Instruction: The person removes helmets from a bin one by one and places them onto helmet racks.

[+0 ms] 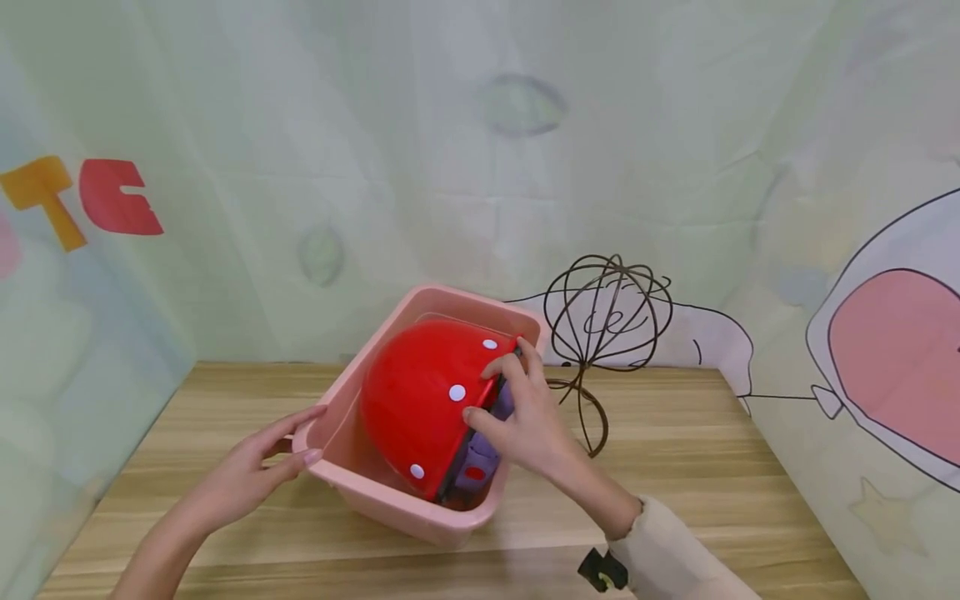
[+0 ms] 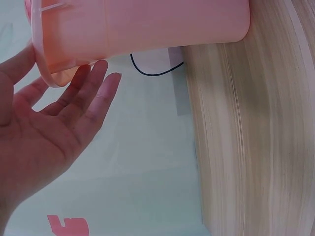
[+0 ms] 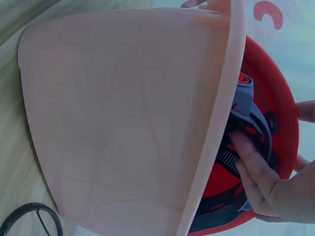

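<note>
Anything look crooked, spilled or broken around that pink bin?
Nothing looks spilled or broken. The red safety helmet is askew: tipped sideways in the pink bin, poking above its rim, though the right hand grips it, which may explain that.

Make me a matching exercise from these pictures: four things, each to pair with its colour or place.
1. helmet
2. bin
3. wire stand
4. left hand

A. plain pink
B. thumb and fingers at the bin's rim
C. red with white dots
D. dark brown, standing against the backdrop's side of the table

Pairs: 1-C, 2-A, 3-D, 4-B
</note>
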### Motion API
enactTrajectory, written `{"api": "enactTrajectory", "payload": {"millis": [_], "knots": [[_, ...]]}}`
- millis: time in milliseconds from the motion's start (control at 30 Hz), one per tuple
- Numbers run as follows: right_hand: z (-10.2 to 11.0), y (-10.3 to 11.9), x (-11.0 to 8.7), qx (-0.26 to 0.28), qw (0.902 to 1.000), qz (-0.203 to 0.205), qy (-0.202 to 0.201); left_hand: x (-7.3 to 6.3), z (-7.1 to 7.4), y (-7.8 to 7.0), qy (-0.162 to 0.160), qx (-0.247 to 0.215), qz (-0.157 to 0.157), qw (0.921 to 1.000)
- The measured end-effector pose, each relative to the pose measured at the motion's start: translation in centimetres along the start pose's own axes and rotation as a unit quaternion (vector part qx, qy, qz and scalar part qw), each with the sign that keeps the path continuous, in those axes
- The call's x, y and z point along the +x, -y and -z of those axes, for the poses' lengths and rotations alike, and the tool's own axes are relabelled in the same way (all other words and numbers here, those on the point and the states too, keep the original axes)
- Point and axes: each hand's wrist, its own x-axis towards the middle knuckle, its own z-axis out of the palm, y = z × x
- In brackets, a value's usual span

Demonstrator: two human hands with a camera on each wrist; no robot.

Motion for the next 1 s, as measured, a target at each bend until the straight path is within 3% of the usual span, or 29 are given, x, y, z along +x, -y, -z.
{"api": "enactTrajectory", "payload": {"millis": [333, 800, 1000], "knots": [[0.1, -0.7, 0.3, 0.028, 0.9995, 0.003, -0.014, 0.0, 0.0, 0.0, -0.001, 0.002, 0.001, 1.0000], [1.7, 0.1, 0.9, -0.013, 0.9987, -0.003, 0.050, 0.0, 0.1, 0.1, 0.003, -0.006, 0.001, 1.0000], [2.6, -0.2, 1.6, -0.029, 0.9983, -0.032, 0.038, 0.0, 0.0, 0.1, 0.003, -0.007, 0.002, 1.0000]]}}
